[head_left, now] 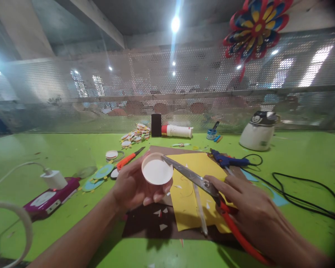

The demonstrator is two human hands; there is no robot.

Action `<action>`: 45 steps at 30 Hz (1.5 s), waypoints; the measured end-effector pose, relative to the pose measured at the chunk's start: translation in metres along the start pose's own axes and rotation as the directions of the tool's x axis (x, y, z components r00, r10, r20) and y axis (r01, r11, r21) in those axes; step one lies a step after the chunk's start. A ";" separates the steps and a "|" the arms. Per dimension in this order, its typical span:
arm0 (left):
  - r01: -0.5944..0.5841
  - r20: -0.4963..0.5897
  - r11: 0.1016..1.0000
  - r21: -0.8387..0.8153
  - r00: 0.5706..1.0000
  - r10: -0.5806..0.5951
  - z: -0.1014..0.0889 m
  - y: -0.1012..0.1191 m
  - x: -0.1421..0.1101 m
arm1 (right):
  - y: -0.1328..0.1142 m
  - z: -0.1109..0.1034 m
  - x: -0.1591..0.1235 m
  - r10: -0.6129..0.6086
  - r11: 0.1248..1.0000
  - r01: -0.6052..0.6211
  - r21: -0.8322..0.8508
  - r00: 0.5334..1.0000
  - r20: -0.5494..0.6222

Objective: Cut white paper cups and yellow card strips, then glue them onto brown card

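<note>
Purple at the lower left of the frame: a power strip (48, 203) with a white charger (54, 179) plugged in. Nearer the centre, light-blue paper discs (104, 171) with yellow tabs, apparently cut to shape. Above and to the right, a pile of small round pieces (138, 137), seemingly well worked, some with yellow tabs showing. Just below, an orange-handled knife (126, 160), lying beside the left hand (131, 186).

In that hand, palm up and fingers loosely curled, partly open: a shallow white cup base (157, 170), mid-frame, held above the work sheets. Wall down to a low rim, probably mostly trimmed; no coloured paper visible on it. Behind, at upper centre, a dark slab (156, 125) and a stack of white cups (180, 131), apparently uncut. Below, white scraps (163, 226) on a brown sheet (145, 227), beside a yellow sheet (187, 214).

Right of centre, scissors (190, 176), tip at the rim, blades looking almost together. Closed around the red handles: the right hand (248, 201), exact finger placement impossible to tell. Farther right, a blue glue gun (230, 160), then a white kettle (258, 134).
</note>
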State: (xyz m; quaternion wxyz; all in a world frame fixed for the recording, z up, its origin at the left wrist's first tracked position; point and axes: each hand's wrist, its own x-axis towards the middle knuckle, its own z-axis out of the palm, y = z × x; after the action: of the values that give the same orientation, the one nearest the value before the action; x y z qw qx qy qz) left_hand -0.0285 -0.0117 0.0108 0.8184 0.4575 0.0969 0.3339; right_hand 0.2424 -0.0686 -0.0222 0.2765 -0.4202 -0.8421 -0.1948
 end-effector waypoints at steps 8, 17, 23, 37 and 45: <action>0.035 0.003 0.997 -0.063 0.999 -0.035 0.005 0.000 0.000 | -0.001 -0.005 0.003 -0.041 0.999 0.041 -0.010 0.998 -0.041; 0.015 -0.025 0.997 -0.073 1.000 -0.017 0.008 0.001 0.001 | 0.000 -0.007 0.004 -0.042 0.999 0.042 -0.005 0.999 -0.030; 0.019 -0.022 0.997 -0.075 1.000 -0.021 0.007 0.003 0.001 | 0.002 -0.008 0.007 -0.043 0.999 0.042 -0.013 0.998 -0.047; -0.127 -0.165 0.992 0.019 0.978 0.128 0.006 0.002 0.002 | 0.010 -0.001 0.010 0.241 0.970 -0.241 -0.023 0.954 0.176; -0.187 -0.138 0.982 0.014 0.973 0.187 0.010 0.002 0.000 | 0.012 0.006 0.007 0.307 0.947 -0.313 0.078 0.948 0.079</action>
State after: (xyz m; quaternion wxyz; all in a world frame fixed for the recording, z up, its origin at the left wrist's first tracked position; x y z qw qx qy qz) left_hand -0.0252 -0.0177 0.0180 0.7745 0.4405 0.1104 0.4403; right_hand 0.2463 -0.0541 -0.0211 0.2942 -0.5407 -0.7821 -0.0970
